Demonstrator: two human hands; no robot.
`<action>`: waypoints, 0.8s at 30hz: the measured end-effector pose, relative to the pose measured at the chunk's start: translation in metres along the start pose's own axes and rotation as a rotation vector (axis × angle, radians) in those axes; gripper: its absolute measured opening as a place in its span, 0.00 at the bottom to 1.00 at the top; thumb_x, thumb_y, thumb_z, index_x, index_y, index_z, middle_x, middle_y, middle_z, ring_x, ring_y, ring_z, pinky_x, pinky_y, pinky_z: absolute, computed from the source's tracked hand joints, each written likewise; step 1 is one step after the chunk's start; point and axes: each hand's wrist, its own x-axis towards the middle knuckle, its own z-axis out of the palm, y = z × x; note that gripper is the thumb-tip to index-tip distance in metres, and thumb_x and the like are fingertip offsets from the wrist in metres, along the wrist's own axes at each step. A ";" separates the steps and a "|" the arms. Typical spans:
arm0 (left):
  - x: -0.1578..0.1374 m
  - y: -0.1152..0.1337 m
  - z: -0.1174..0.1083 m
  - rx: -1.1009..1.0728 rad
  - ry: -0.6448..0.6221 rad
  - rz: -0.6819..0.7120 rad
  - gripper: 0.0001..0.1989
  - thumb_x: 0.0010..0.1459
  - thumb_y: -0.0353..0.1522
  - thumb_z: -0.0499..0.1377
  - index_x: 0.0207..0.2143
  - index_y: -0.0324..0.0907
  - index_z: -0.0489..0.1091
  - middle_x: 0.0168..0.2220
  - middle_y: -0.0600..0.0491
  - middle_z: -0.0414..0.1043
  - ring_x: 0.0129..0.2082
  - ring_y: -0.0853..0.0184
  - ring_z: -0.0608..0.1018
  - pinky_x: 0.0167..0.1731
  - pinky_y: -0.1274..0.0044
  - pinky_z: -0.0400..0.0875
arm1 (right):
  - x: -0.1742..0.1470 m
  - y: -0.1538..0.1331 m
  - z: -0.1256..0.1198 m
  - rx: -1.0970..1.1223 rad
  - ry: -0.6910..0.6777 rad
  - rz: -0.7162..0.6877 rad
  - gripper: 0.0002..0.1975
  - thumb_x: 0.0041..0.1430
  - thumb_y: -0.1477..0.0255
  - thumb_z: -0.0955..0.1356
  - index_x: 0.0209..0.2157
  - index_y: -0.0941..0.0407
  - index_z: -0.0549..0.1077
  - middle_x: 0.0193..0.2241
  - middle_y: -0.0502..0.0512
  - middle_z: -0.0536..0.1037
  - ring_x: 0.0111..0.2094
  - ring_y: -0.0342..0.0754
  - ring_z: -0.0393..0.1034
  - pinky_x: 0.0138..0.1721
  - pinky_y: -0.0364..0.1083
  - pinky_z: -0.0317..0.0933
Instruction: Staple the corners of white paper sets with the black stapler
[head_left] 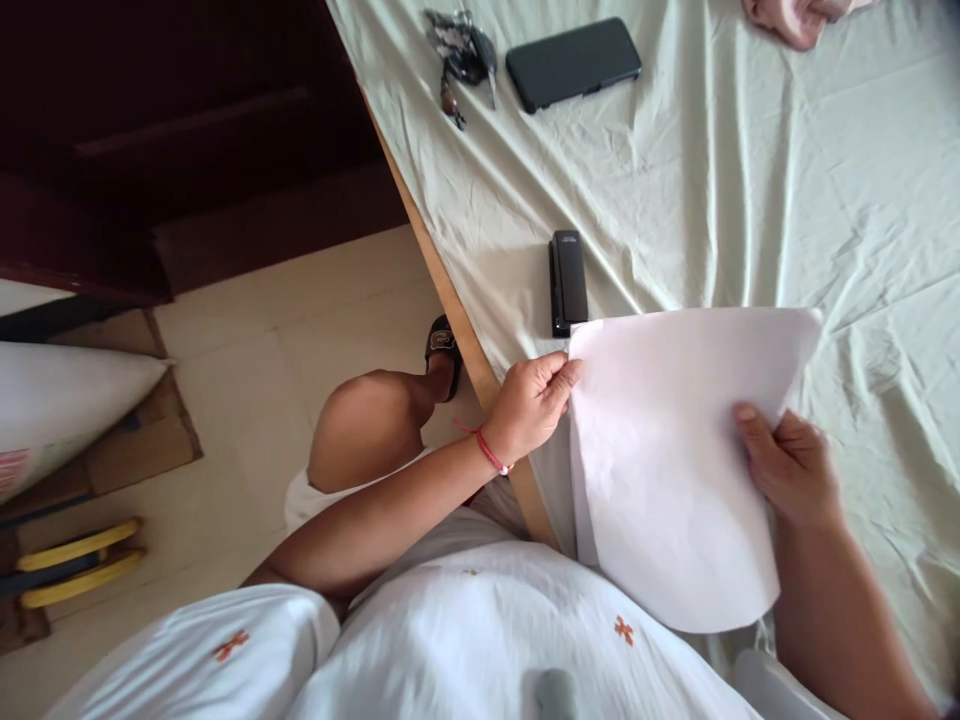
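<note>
Several white sheets of paper (675, 470) are held up over the bed's edge, their lower end curling toward my lap. My left hand (531, 402) pinches their upper left corner between thumb and fingers. On the right side, my right hand (795, 462) grips the edge, thumb on top and the other fingers partly hidden behind. Just beyond the upper left corner lies a black stapler (568, 283) on the pale green sheet. I cannot make out how many pages there are.
A dark phone (574, 63) and a bunch of keys (463, 60) lie farther up on the pale green bedsheet (750, 200). A pinkish cloth (799, 20) is at the top right. The wooden bed edge (450, 300) borders the tiled floor, where a white sack (67, 410) rests.
</note>
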 end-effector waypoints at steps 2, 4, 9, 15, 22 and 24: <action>0.000 -0.002 0.001 -0.058 -0.008 -0.027 0.32 0.68 0.59 0.57 0.24 0.46 0.56 0.19 0.60 0.55 0.21 0.71 0.63 0.23 0.77 0.56 | 0.003 0.003 0.001 -0.131 0.020 -0.132 0.18 0.62 0.51 0.73 0.36 0.52 0.81 0.30 0.54 0.81 0.33 0.51 0.72 0.34 0.48 0.65; 0.000 -0.003 0.002 -0.102 0.000 -0.049 0.31 0.68 0.59 0.58 0.25 0.46 0.57 0.20 0.60 0.55 0.22 0.71 0.62 0.23 0.77 0.57 | 0.004 0.006 0.002 -0.236 0.020 -0.176 0.19 0.66 0.52 0.70 0.33 0.52 0.78 0.26 0.52 0.76 0.31 0.50 0.69 0.33 0.47 0.62; -0.001 0.003 0.000 -0.107 0.072 0.018 0.25 0.68 0.56 0.61 0.33 0.45 0.64 0.25 0.59 0.58 0.25 0.69 0.64 0.27 0.76 0.61 | 0.003 0.010 0.000 -0.262 -0.034 -0.190 0.26 0.68 0.48 0.68 0.25 0.53 0.66 0.21 0.49 0.64 0.25 0.45 0.57 0.27 0.46 0.53; -0.001 0.010 0.000 0.132 0.189 0.151 0.21 0.73 0.50 0.59 0.54 0.45 0.72 0.27 0.57 0.65 0.27 0.66 0.67 0.34 0.73 0.65 | 0.001 0.002 0.008 -0.235 -0.143 -0.218 0.32 0.66 0.39 0.66 0.24 0.52 0.65 0.20 0.47 0.62 0.23 0.43 0.54 0.24 0.45 0.50; 0.003 0.005 0.001 -0.003 0.220 0.122 0.21 0.69 0.50 0.63 0.52 0.45 0.71 0.29 0.56 0.67 0.28 0.66 0.69 0.33 0.74 0.66 | -0.005 -0.005 0.017 -0.180 -0.064 -0.228 0.30 0.65 0.39 0.66 0.24 0.51 0.68 0.20 0.47 0.63 0.23 0.44 0.55 0.25 0.46 0.53; 0.002 0.001 0.000 -0.059 0.149 0.053 0.21 0.66 0.51 0.66 0.48 0.45 0.72 0.26 0.58 0.66 0.26 0.67 0.68 0.29 0.75 0.63 | -0.006 -0.003 0.014 -0.173 -0.068 -0.207 0.30 0.66 0.41 0.67 0.24 0.51 0.67 0.20 0.47 0.62 0.23 0.44 0.54 0.25 0.45 0.51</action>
